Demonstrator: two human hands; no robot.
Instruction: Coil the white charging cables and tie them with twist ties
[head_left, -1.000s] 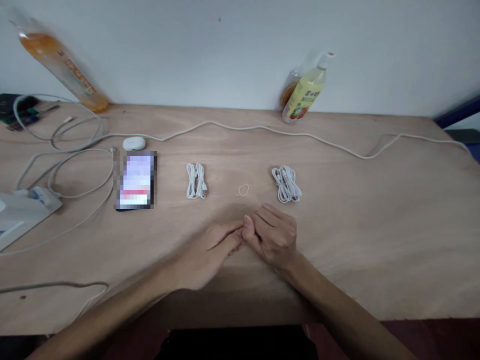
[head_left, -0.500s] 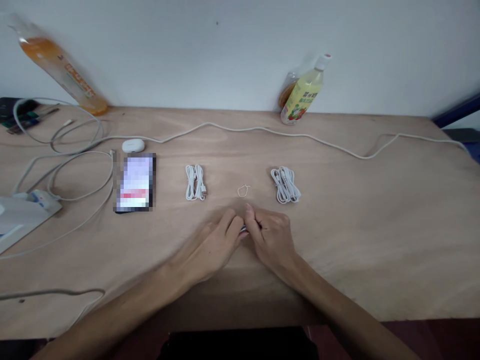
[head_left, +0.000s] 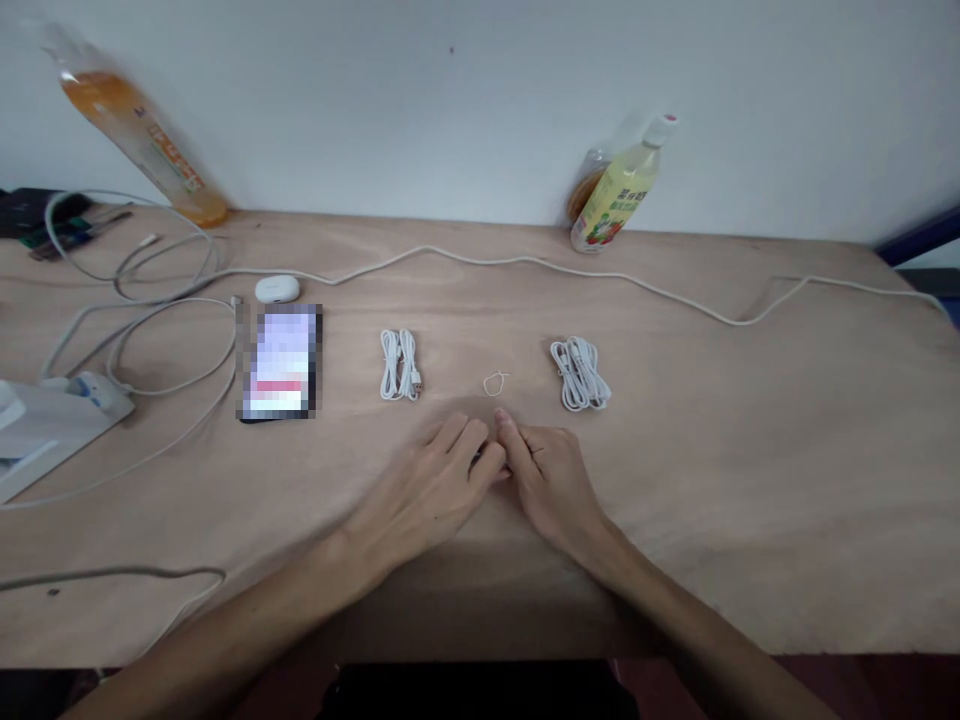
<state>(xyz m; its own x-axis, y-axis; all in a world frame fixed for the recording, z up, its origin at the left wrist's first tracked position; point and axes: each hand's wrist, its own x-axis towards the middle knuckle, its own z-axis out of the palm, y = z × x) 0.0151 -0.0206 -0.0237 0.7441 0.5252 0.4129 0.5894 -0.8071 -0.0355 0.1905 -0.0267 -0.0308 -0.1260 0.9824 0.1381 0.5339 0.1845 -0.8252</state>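
My left hand (head_left: 450,480) and my right hand (head_left: 551,480) meet at the near middle of the table, fingers curled and closed. Between them is a small object, almost wholly hidden by the fingers; I cannot make out what it is. Just beyond my fingertips lies a thin white loop (head_left: 494,384). To its left rests a coiled white cable (head_left: 400,366) with a USB plug showing. A second coiled white cable (head_left: 580,374) lies to the right of the loop, beyond my right hand.
A phone (head_left: 283,362) and a white earbud case (head_left: 277,289) lie at left, near tangled cables and a power strip (head_left: 45,430). Against the wall lean an orange bottle (head_left: 142,145) and a yellow bottle (head_left: 619,195). A long white cable (head_left: 525,260) crosses the table.
The view has shifted slightly, so the table things appear farther right. My left fingers have moved over the small object, which shows less than before.
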